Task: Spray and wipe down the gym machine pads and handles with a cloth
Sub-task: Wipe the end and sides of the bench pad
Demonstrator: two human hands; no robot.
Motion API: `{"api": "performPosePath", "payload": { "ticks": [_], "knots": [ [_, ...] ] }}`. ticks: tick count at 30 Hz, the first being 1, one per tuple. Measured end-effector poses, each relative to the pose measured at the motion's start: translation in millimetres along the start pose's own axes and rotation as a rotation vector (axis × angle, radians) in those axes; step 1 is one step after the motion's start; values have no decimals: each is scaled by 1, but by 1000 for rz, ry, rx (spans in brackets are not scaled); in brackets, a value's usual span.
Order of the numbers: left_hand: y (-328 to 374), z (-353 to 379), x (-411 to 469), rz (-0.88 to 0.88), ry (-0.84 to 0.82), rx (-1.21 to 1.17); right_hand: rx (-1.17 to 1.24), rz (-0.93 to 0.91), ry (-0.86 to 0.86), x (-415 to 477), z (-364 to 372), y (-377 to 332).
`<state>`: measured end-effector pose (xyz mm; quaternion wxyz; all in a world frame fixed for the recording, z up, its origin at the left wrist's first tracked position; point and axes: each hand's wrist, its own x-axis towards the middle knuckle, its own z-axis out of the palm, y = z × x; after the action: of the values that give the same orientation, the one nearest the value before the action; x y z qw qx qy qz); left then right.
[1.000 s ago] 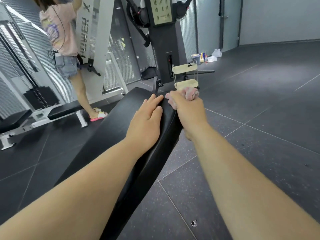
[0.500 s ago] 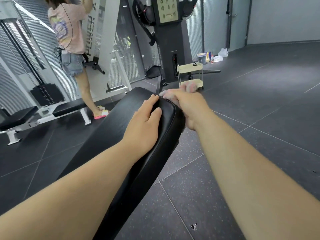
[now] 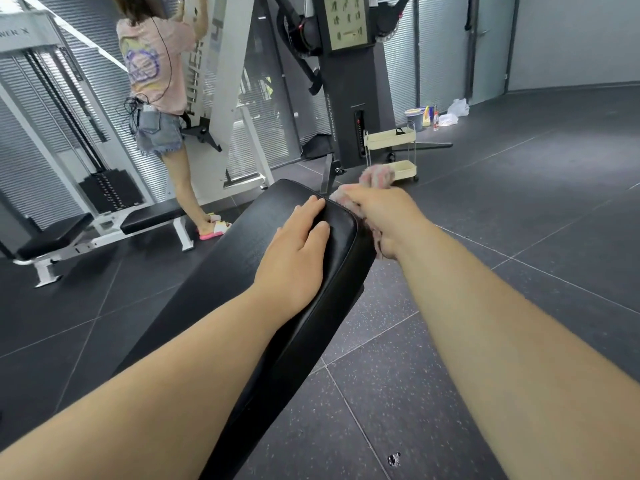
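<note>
A long black padded bench pad [image 3: 242, 289] runs away from me through the middle of the view. My left hand [image 3: 294, 258] lies flat on its top near the far end, fingers straight. My right hand [image 3: 384, 220] grips a pink cloth [image 3: 375, 176] and holds it against the pad's far right corner and side edge. Part of the cloth is bunched above my knuckles; the rest is hidden under the hand.
A person in a pink shirt [image 3: 156, 64] stands at a white machine [image 3: 221, 81] at back left, beside a flat bench [image 3: 104, 230]. A dark cable tower [image 3: 346, 81] stands behind the pad, with a cream trolley [image 3: 391, 140] and a bucket with bottles [image 3: 415, 117] beyond. Dark floor tiles lie to the right.
My right hand with the cloth has slid from the pad's far end round to its right corner and side. My left hand has stayed flat on the pad.
</note>
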<state>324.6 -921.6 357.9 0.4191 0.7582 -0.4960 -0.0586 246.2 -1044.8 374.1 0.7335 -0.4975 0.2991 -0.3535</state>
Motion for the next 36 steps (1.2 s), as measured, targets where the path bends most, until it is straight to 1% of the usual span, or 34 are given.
{"api": "performPosePath", "payload": {
  "ticks": [1,3,5,7,10,11,13,16,19,22,24,27,29,31,32,34,36],
  "knots": [
    [0,0,0,1,1,2,-13,9,-32,9,5,-2],
    [-1,0,1,14,-3,7,-143,-21,-53,9,7,0],
    [-1,0,2,25,-4,17,-244,-125,17,-5,3,6],
    [-2,1,3,18,4,17,-233,-235,55,-32,-5,17],
    [-3,2,3,11,11,11,-225,-401,52,-72,-14,40],
    [-3,2,3,7,13,3,-198,-415,42,-77,-16,43],
    [-3,1,3,0,15,-10,-80,-331,55,-70,-16,38],
    [-4,2,2,7,8,-16,5,-223,154,-43,-9,24],
    [-6,1,3,8,13,-36,3,-255,192,-46,1,31],
    [-8,1,4,-6,25,-80,75,-308,165,-81,2,51],
    [-6,1,4,-20,24,-107,97,-333,196,-99,6,67],
    [-5,-1,1,-36,32,-149,14,-460,251,-112,11,91],
    [-5,-5,-7,-19,17,-134,-46,-447,237,-120,3,89],
    [-9,-11,-22,25,-2,-27,-26,-385,238,-119,-7,69],
    [-13,-13,-28,33,-14,24,-32,-382,258,-113,-12,58],
    [-21,-15,-36,39,-37,51,-104,-432,287,-102,-11,45],
    [-26,-15,-38,36,-35,28,-178,-488,288,-95,4,53]
  ]
}}
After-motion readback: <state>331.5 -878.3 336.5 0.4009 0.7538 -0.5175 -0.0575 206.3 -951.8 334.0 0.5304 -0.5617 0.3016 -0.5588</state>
